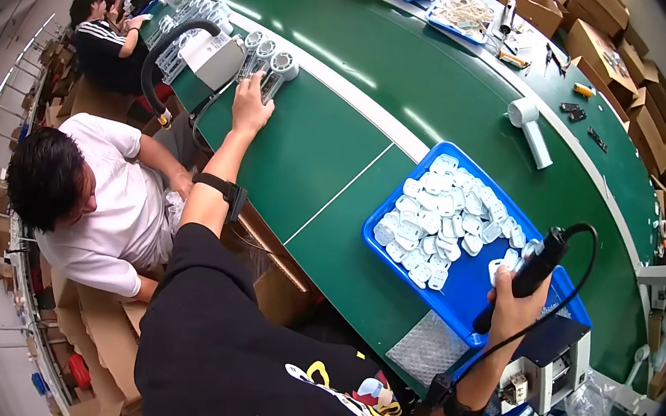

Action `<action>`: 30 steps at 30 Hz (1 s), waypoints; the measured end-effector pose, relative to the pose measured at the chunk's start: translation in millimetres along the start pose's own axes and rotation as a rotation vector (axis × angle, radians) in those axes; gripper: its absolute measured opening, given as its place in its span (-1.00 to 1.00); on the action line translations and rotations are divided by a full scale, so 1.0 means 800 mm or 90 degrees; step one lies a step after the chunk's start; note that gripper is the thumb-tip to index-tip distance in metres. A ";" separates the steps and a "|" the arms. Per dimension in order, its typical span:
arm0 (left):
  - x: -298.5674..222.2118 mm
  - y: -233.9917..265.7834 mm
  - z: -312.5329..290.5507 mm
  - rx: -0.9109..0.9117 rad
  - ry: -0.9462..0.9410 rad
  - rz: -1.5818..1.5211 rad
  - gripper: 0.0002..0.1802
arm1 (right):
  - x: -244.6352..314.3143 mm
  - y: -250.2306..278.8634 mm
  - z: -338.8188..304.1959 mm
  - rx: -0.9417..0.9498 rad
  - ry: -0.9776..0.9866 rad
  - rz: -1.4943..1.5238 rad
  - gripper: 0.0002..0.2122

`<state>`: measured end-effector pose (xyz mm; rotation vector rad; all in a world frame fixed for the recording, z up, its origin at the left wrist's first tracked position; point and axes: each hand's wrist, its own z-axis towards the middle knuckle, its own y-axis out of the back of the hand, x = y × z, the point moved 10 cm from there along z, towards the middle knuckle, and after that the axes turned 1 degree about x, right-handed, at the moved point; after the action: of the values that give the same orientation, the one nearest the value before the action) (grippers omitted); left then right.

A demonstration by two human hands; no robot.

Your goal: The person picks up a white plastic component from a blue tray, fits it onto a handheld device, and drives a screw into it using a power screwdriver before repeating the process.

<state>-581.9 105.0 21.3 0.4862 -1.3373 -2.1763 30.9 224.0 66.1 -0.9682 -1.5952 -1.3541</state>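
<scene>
My left hand [252, 106] reaches far forward to the left, its fingers closed around the lower part of a pale grey plastic housing [284, 65] with a round, ring-shaped head. Similar housings [265, 47] stand right beside it. On the right, my right hand [518, 310] grips a black electric screwdriver [540, 265] with a cable looping from its top. A small white plastic cover [497, 269] shows by the fingertips; whether they pinch it I cannot tell. Below that hand lies a blue tray [392, 268] with a pile of white covers [433, 213].
A co-worker in a white shirt [112, 196] sits at my left, near a white machine with a black hose [214, 58]. A loose grey housing [532, 132] lies across the green bench [337, 175]. Bubble wrap [428, 347] and a white-and-black device [552, 367] are near the tray.
</scene>
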 end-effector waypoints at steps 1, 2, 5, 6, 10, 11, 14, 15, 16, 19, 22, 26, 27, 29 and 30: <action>-0.012 0.020 -0.008 -0.042 -0.051 -0.081 -0.24 | 0.003 0.004 -0.017 -0.005 0.000 0.068 -0.56; -0.021 0.042 -0.021 -0.082 -0.099 -0.163 -0.25 | 0.006 0.007 -0.034 -0.010 0.000 0.135 -0.57; -0.099 0.152 -0.060 -0.194 -0.218 -0.231 -0.27 | 0.006 0.015 -0.080 -0.009 -0.027 0.238 -0.57; -0.134 0.188 -0.085 -0.276 -0.268 -0.217 -0.28 | 0.005 0.013 -0.096 0.012 -0.042 0.266 -0.56; -0.238 0.226 -0.169 -0.122 -0.128 -0.923 -0.26 | 0.004 0.006 -0.139 0.076 -0.055 0.372 -0.55; -0.288 0.226 -0.193 0.004 -0.158 -0.960 -0.25 | 0.004 0.004 -0.151 0.087 -0.055 0.407 -0.54; -0.418 0.243 -0.272 0.347 -0.321 -1.084 -0.25 | 0.009 0.024 -0.178 0.052 -0.055 0.445 -0.54; -0.444 0.242 -0.286 0.383 -0.330 -1.114 -0.25 | 0.002 0.034 -0.185 0.012 -0.069 0.426 -0.54; -0.473 0.246 -0.305 0.421 -0.396 -1.114 -0.28 | 0.000 0.037 -0.190 0.011 -0.067 0.406 -0.53; -0.535 0.264 -0.362 0.515 -0.535 -1.122 -0.31 | -0.032 0.068 -0.207 -0.030 -0.078 0.318 -0.53; -0.578 0.267 -0.395 0.485 -0.580 -1.044 -0.50 | -0.074 0.088 -0.217 -0.043 -0.074 0.200 -0.54; -0.597 0.254 -0.414 0.483 -0.563 -1.113 -0.66 | -0.061 0.118 -0.223 -0.091 0.081 0.043 -0.51; -0.601 0.252 -0.416 0.488 -0.559 -1.113 -0.66 | -0.053 0.144 -0.230 -0.202 0.128 0.200 -0.53; -0.604 0.242 -0.414 0.484 -0.515 -1.096 -0.68 | -0.025 0.198 -0.229 -0.348 0.269 0.359 -0.57; -0.601 0.239 -0.416 0.489 -0.494 -1.088 -0.68 | -0.003 0.224 -0.227 -0.396 0.357 0.354 -0.59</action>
<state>32.2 94.7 57.4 1.6544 -2.8963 -3.1212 215.2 66.9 146.4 -1.1375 -0.4317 -1.5438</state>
